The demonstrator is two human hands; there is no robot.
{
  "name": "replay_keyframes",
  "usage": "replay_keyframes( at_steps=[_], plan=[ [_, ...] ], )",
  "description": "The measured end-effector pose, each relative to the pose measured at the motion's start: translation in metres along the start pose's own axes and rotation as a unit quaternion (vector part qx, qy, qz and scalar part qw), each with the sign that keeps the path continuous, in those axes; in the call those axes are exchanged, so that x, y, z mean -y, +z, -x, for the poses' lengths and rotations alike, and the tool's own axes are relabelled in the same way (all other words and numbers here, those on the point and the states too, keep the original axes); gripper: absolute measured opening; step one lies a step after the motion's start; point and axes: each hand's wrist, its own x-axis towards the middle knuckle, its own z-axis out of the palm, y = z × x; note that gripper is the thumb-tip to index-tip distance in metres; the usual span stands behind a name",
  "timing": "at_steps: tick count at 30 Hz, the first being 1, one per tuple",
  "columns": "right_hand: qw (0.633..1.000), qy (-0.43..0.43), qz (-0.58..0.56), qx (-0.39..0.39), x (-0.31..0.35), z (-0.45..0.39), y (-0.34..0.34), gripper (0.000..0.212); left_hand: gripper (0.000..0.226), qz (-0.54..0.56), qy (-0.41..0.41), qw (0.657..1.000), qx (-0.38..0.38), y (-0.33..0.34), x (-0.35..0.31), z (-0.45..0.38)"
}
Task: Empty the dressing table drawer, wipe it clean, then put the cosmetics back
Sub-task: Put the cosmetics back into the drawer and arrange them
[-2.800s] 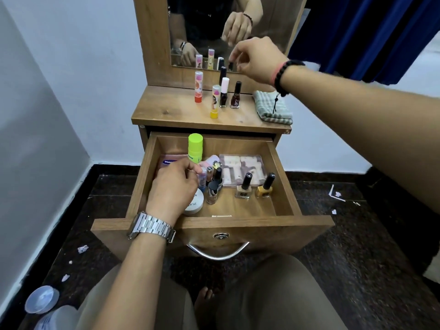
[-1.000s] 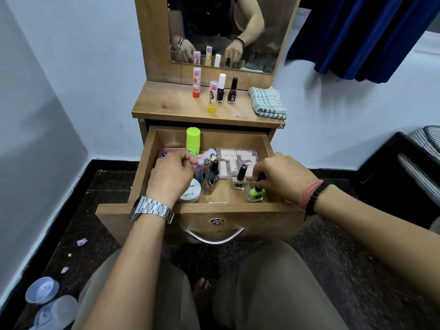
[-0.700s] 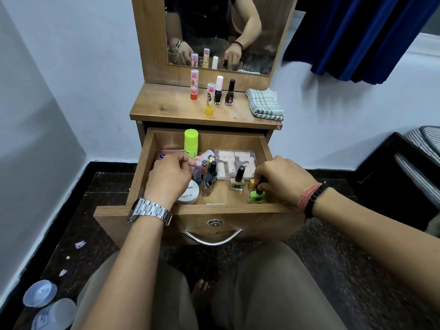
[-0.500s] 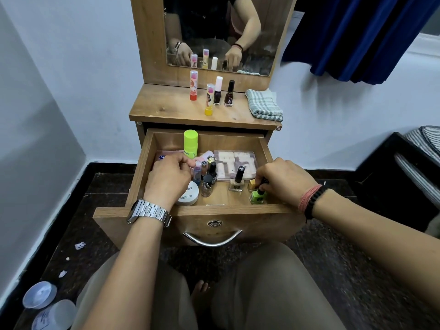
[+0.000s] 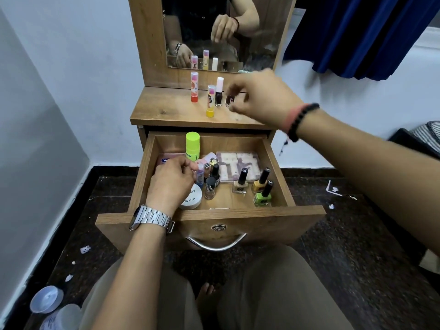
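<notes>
Emptying is barely begun: 4 cosmetics stand near the tabletop's (image 5: 166, 110) rear edge, most remain in the drawer (image 5: 281, 163). Right hand (image 5: 264, 98), blurred, curls above them, grasp unclear; left hand (image 5: 172, 182) curls among drawer bottles, grasp hidden.

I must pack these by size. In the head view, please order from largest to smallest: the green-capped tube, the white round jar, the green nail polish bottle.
1. Green-capped tube, tallest.
2. White round jar, partly hidden under the left hand, so unsure.
3. Green nail polish bottle, smallest.
</notes>
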Motion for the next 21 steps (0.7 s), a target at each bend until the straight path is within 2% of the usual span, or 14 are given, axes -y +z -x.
replay_keyframes(
  at_steps=[7,11,17,21],
  plan=[
    [0.999,-0.024,0.013,0.028,0.003,-0.080,0.022,0.042,0.024,0.012,0.001,1.000,-0.002,0.000,0.004,-0.001],
    [0.998,-0.022,0.011,0.055,0.000,-0.093,0.040,0.025,0.024,0.009,0.006,1.000,0.011,0.000,0.006,-0.003],
    [0.999,-0.030,-0.030,-0.004,-0.003,-0.050,0.010,0.015,0.030,0.019,0.004,1.000,0.011,0.000,0.007,-0.003],
    [0.996,-0.045,-0.057,0.048,0.005,0.010,-0.005,0.013,0.024,0.014,0.004,1.000,0.014,0.001,0.006,-0.004]
  ],
)
